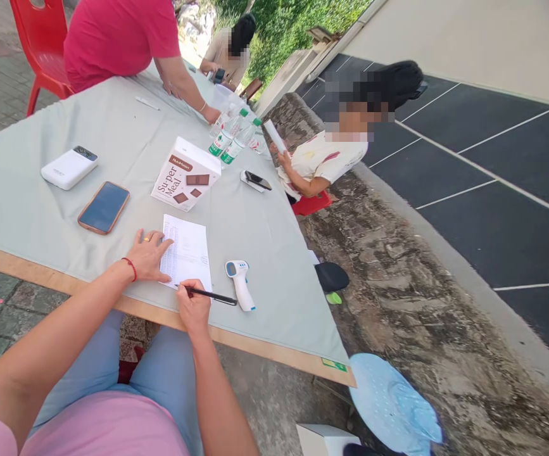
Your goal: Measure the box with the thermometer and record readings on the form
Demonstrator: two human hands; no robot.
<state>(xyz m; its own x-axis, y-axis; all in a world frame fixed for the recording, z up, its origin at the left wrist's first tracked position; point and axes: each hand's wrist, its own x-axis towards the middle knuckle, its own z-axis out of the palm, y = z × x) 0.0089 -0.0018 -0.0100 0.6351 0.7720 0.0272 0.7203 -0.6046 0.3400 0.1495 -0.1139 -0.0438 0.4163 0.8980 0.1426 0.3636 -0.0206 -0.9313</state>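
A white printed sheet of paper (192, 244) lies on the cloth-covered table near its front edge. My left hand (148, 254), with a ring and a red bracelet, rests with fingers spread on the sheet's left side. Gripped in my right hand (193, 307) is a black pen (217, 296), its tip at the lower edge of the paper. Just right of that hand lies a white infrared thermometer (240, 285). Behind the sheet stands a white and brown box (186, 174) labelled "Super Meal". To the left is a smartphone (104, 208) with a dark screen.
A white power bank (69, 167), a dark device (256, 181), and water bottles (229, 136) stand or lie on the grey tablecloth (274, 253). A person in red (122, 38) leans over the far side. Others sit at the right and back. A blue hat (392, 405) is below the right corner.
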